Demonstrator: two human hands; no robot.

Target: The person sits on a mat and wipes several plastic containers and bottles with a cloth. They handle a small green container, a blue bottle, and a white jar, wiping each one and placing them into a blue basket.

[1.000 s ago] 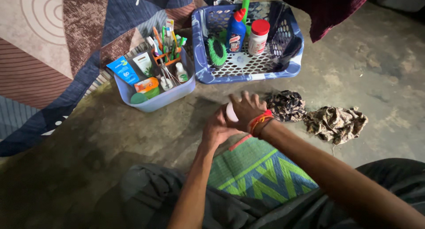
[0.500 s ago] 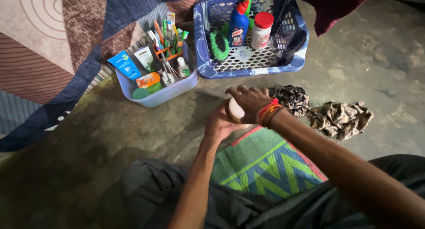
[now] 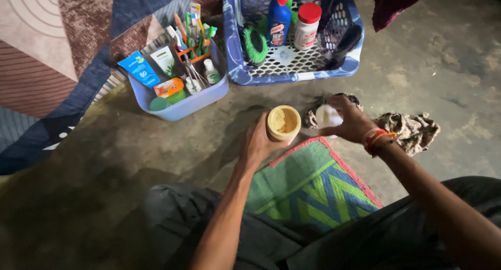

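Person seated on a concrete floor [image 3: 130, 160], a woven green and blue mat [image 3: 313, 181] across the lap area.

Left hand [image 3: 258, 142] wraps around a small round jar [image 3: 283, 122], held upright and open at the top; a yellowish paste or powder shows inside. Right hand [image 3: 349, 121] holds the white lid [image 3: 327, 116], fingers curled about it, off to the right of the jar and clear of it, just above a dark patterned cloth [image 3: 318, 110] on the floor. A second crumpled cloth [image 3: 412, 131] lies further right.

Beyond the hands: a pale blue tub [image 3: 182, 105] with tubes, toothbrushes and small bottles, and beside it a blue perforated basket [image 3: 292, 71] with a green brush [image 3: 255, 45], a blue bottle [image 3: 278, 24] and a white bottle with red cap [image 3: 306, 27]. Patterned quilt [image 3: 62, 50] at left.

Handling, as a judgement: the open jar wants to stay level, gripped low round the body so the rim is free. The lid is best kept inner side away from the gritty floor and cloth, so no dirt reaches the contents.
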